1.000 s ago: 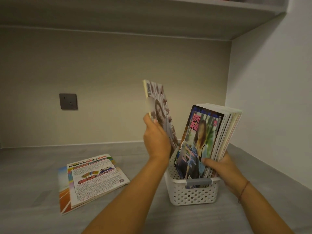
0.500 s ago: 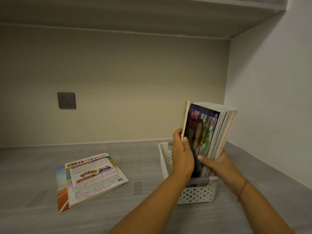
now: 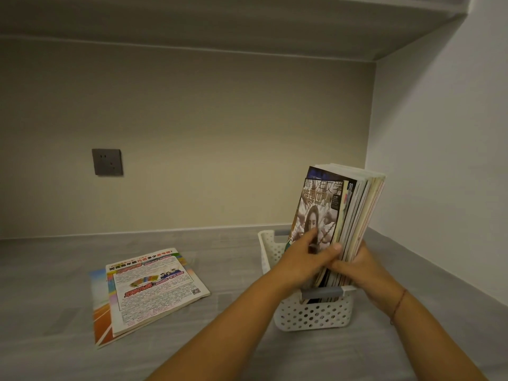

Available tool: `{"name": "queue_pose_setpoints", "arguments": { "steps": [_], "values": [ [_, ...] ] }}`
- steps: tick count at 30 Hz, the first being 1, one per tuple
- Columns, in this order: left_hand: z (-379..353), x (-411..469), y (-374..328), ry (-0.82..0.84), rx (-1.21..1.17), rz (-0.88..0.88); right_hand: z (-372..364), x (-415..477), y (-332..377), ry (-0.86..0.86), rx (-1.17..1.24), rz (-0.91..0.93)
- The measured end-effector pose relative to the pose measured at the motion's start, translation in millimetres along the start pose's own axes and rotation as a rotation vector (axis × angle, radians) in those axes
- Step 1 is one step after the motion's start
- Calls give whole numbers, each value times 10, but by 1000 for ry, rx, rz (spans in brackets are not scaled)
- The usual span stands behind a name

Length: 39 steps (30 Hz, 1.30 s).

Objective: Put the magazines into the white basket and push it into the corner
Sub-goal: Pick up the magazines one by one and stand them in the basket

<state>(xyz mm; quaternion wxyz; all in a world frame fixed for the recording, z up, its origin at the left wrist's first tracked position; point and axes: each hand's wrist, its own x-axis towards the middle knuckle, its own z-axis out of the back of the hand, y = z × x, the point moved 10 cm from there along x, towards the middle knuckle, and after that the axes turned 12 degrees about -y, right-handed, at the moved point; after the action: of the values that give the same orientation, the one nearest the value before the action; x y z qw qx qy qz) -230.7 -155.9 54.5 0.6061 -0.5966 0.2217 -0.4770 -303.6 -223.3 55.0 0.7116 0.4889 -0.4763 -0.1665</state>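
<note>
Seating: left hand point(image 3: 303, 261) is gripping the front magazine point(image 3: 319, 213), pressing it flush.
Bracing: right hand point(image 3: 358, 269) is clasping the stack point(image 3: 360, 210) upright in the white basket point(image 3: 313, 313).
Pending: loose magazines point(image 3: 154, 287) are lying on the countertop point(image 3: 49, 270).

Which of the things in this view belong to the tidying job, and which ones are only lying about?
Belong to the job: white basket; standing magazines inside it, held by the left hand and the right hand; flat magazines on the counter, not yet in.

Not part of it: wall socket; shelf overhead.
</note>
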Motion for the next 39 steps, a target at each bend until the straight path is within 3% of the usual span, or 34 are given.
{"name": "queue_pose_setpoints", "arguments": {
  "steps": [7,12,23,26,29,32,35,39],
  "values": [
    [-63,-107,-11,149,58,-41,-16,-20,7,53,9,-15],
    [17,-110,-139,164,87,-131,-2,-26,-31,29,35,-55],
    [95,-85,112,227,31,0,32,-24,-57,-45,38,-81],
    [348,12,160,43,128,-74,87,-17,-102,-88,39,-106],
    [1138,36,334,-414,234,-105,138,0,-176,-127,31,-131],
    [2072,-142,806,-747,522,125,142,4,-215,-124,24,-144],
    [2884,-416,1226,-801,982,491,137,3,-217,-122,32,-146],
    [3675,-768,1619,-787,1055,763,140,5,-219,-132,40,-151]
  ]
}}
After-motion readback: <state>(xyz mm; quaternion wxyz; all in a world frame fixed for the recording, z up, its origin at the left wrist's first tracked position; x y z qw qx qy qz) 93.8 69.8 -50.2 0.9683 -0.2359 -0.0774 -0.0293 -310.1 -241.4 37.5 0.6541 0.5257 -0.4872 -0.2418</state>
